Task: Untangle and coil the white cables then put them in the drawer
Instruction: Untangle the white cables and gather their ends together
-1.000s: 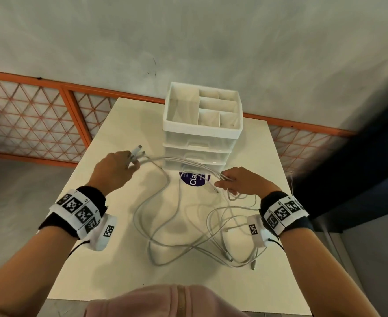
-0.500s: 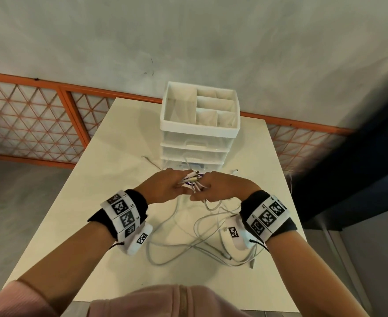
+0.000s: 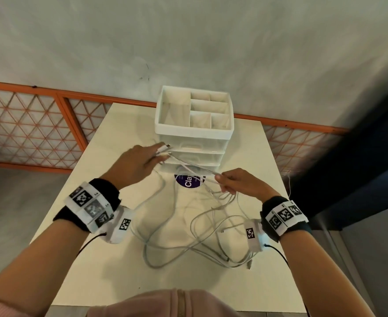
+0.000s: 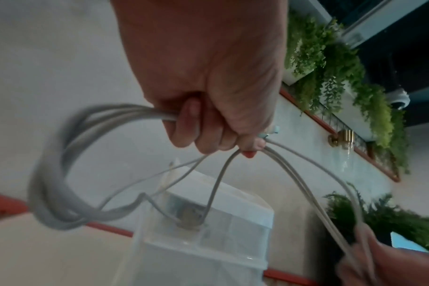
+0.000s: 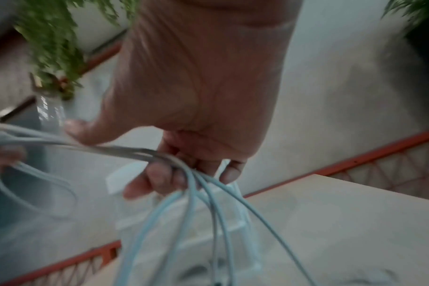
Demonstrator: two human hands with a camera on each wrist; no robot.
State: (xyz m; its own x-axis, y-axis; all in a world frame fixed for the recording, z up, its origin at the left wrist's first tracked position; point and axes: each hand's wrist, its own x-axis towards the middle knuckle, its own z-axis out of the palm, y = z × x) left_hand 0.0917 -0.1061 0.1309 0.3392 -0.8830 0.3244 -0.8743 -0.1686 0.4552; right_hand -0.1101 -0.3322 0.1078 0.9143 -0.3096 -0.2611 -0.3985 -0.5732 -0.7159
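Head view shows your left hand (image 3: 138, 161) clenched around the plug ends of the white cables (image 3: 188, 234), with the connectors poking out past your fingertips in front of the drawer unit (image 3: 194, 143). Your right hand (image 3: 238, 183) pinches the same strands further along, so a short taut run spans between the two grips above the purple sticker (image 3: 188, 181).

Half a second ago your hands were pressed together over the bundle; now they are drawn apart, left up and away, right toward your side. That suggests you are paying out one length for a coil, and the left wrist view shows loops already gathered at your left hand (image 4: 208, 108). The rest of the cables are tangled on the table (image 3: 110, 259), trailing from your right hand down to a loose heap near the right front corner.

Mind that corner: a free plug (image 3: 249, 264) lies close to the right edge and could slip off as you pull. Open table lies on your left. The drawers look closed, so one needs opening later.
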